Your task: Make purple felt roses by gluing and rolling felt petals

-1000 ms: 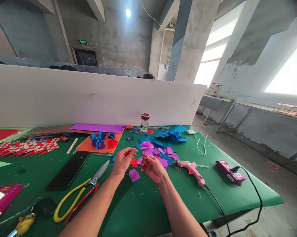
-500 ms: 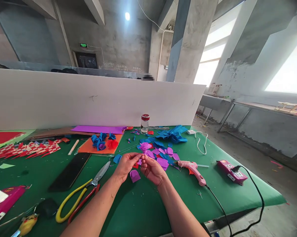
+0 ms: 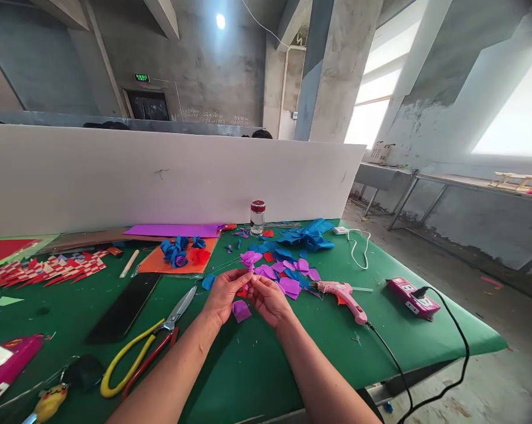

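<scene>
In the middle of the head view, a purple paper flower (image 3: 250, 259) stands up from between my fingertips. My left hand (image 3: 224, 294) is closed in a pinch at its base. My right hand (image 3: 268, 299) pinches the same spot, its fingertips touching those of the left. What lies between the fingertips is mostly hidden. Loose purple petals (image 3: 289, 287) and blue petals (image 3: 208, 282) lie around my hands on the green table. One purple petal (image 3: 241, 311) rests just below them. To the right lies a pink glue gun (image 3: 343, 296) with its stick in it.
Scissors (image 3: 171, 324) and a black slab (image 3: 124, 309) lie at left. Finished blue flowers (image 3: 175, 250) sit on an orange sheet (image 3: 153, 262). A lidded glass jar (image 3: 257, 221) stands before the white partition (image 3: 204, 176). The glue gun's cord runs to a purple power strip (image 3: 413, 299).
The view has shifted slightly. My hands still pinch the flower's base, and its head sits a little lower and tilts more to the left.
</scene>
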Demonstrator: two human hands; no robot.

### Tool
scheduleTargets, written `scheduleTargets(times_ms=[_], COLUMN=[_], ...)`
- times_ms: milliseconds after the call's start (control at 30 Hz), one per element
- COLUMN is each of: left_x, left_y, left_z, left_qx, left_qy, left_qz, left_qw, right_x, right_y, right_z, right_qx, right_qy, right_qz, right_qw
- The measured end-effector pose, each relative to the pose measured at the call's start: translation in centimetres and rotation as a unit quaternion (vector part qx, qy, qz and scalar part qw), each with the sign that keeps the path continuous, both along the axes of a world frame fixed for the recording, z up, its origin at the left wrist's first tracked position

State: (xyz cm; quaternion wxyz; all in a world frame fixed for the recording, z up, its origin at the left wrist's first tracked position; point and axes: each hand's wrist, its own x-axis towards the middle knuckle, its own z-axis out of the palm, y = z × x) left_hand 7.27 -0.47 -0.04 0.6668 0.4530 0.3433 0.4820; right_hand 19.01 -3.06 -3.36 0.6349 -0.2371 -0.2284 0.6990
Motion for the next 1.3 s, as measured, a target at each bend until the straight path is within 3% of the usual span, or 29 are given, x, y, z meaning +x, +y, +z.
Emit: scheduleTargets(times_ms=[233,300,367,433,500,567,700,967,1067,1300], left_x=[0.0,-0.1,-0.3,-0.5,-0.9,-1.1,-1.4,-1.7,-1.6,-1.2], left_y=[0.0,0.1,0.3,0.5,0.7,0.8,0.9,1.2,0.9,0.3], left_z=[0.4,0.4,0.3,0.3,0.3,0.3,0.1,-0.4,-0.3,0.2], left_qx=[-0.006,-0.002,0.01,0.018,0.005,-0.031,-0.092,-0.093,-0.086,-0.04], left_qy=[-0.013,-0.009,-0.002,0.003,0.002,-0.01,-0.034,-0.042,-0.024,0.014], left_qz=[0.028,0.028,0.037,0.038,0.005,-0.049,-0.105,-0.127,-0.127,-0.128], left_qw=[0.999,1.0,0.999,0.999,1.0,0.998,0.99,0.987,0.988,0.991], right_x=[-0.3,-0.2,0.3,1.0,2.0,2.8,3.8,3.9,3.6,3.3], right_y=[0.1,0.1,0.0,-0.2,-0.5,-0.8,-1.1,-0.9,-1.0,-1.3], right_z=[-0.4,-0.3,0.0,0.5,1.2,1.9,2.8,2.9,2.8,2.5], right_qx=[0.018,0.033,0.056,0.081,0.116,0.181,0.3,0.348,0.347,0.349], right_qy=[-0.038,-0.09,-0.189,-0.314,-0.42,-0.495,-0.587,-0.722,-0.742,-0.75], right_qz=[-0.024,-0.033,-0.093,-0.206,-0.32,-0.373,-0.378,-0.346,-0.35,-0.367], right_qw=[0.999,0.995,0.976,0.923,0.841,0.764,0.65,0.488,0.454,0.425])
